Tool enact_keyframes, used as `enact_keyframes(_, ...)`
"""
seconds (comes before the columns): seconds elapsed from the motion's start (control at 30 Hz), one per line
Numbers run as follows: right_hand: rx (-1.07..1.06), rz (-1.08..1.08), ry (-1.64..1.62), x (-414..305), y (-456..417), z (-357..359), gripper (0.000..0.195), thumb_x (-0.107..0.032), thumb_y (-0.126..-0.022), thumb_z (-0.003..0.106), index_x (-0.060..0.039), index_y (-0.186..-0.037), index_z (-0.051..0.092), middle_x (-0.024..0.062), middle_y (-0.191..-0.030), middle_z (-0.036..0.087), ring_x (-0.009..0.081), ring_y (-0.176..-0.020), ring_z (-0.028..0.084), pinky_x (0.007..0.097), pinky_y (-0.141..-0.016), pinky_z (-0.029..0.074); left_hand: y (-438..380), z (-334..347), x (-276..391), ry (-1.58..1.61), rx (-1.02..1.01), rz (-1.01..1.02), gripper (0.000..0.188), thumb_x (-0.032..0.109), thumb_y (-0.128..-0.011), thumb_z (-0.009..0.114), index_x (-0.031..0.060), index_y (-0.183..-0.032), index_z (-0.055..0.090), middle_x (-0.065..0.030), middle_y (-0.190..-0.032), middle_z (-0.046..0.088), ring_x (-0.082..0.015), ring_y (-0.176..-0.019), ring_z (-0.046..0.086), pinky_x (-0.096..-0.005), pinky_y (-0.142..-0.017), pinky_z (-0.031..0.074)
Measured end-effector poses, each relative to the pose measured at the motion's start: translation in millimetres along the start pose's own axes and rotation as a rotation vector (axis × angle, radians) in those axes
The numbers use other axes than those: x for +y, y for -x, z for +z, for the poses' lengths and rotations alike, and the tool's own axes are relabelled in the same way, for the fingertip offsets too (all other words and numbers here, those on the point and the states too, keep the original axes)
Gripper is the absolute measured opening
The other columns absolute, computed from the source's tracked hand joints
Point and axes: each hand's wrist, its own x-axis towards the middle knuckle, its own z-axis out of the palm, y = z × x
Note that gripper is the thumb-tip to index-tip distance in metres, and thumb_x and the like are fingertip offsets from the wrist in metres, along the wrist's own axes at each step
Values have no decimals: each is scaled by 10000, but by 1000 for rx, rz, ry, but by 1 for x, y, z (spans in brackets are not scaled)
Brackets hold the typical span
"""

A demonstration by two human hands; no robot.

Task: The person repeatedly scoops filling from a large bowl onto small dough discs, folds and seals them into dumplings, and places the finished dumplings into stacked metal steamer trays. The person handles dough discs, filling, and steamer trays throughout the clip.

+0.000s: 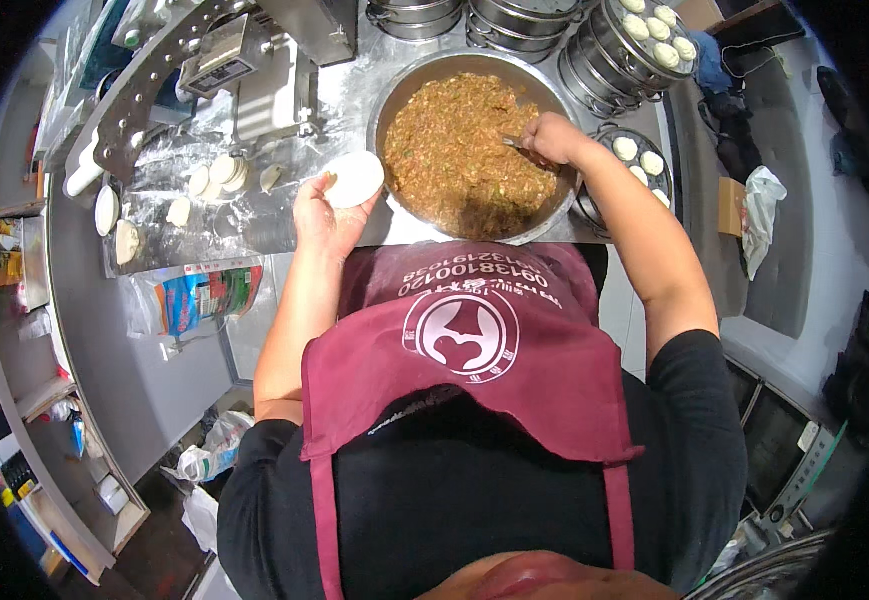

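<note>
A round white dough wrapper (356, 181) lies flat across the fingers of my left hand (327, 217), just left of a large metal bowl (380, 97). Brown minced filling (464, 142) with green flecks fills much of that bowl. My right hand (552, 139) is over the bowl's right side, closed around the handle of a metal utensil (512, 141). The utensil's working end is hard to make out against the filling. On the floured steel table to the left sit a small stack of dough rounds (227, 173) and some loose dough pieces (179, 212).
Stacked metal steamers (614, 64) stand behind and right of the bowl, the top one bearing several buns (658, 30). Another steamer (624, 169) with buns sits under my right forearm. A dough-rolling machine (269, 90) occupies the back left. A white rolling pin (83, 166) lies at the far left.
</note>
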Motion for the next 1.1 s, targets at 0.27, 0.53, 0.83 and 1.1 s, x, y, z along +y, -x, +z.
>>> enact_keyframes(0.27, -178, -39, -186, -26, 4, 16, 114, -98, -802, 565, -22, -735, 617, 20, -611, 581, 103, -474, 514, 274, -443, 410, -10, 11, -9, -37, 82, -6, 476, 300, -915, 362, -45, -1241, 400, -206, -1249, 489, -362, -1159, 483, -499, -985, 392)
enact_keyframes(0.53, 230, -154, 81, -22, 11, 6, 176, -139, -806, 563, -44, -901, 677, 137, -801, 658, 265, -672, 627, 374, -606, 495, -25, 24, -25, -83, 69, -1, 482, 318, -947, 311, -65, -1227, 402, -213, -1236, 503, -357, -1134, 513, -490, -966, 421)
enact_keyframes(0.83, 72, -141, 263, -38, -2, 17, 189, -162, -772, 566, -80, -888, 690, 177, -862, 650, 350, -847, 614, 426, -771, 476, -21, 20, -23, -63, 51, -12, 501, 334, -949, 307, -73, -1227, 392, -218, -1227, 508, -357, -1135, 511, -487, -974, 412)
enact_keyframes(1.1, -255, 26, -637, -42, 3, 14, 126, -129, -830, 576, -28, -833, 652, 10, -627, 594, 75, -457, 498, 223, -403, 375, -38, 1, -26, -96, 118, 120, 460, 331, -943, 319, -44, -1188, 423, -200, -1161, 543, -345, -1070, 554, -480, -920, 459)
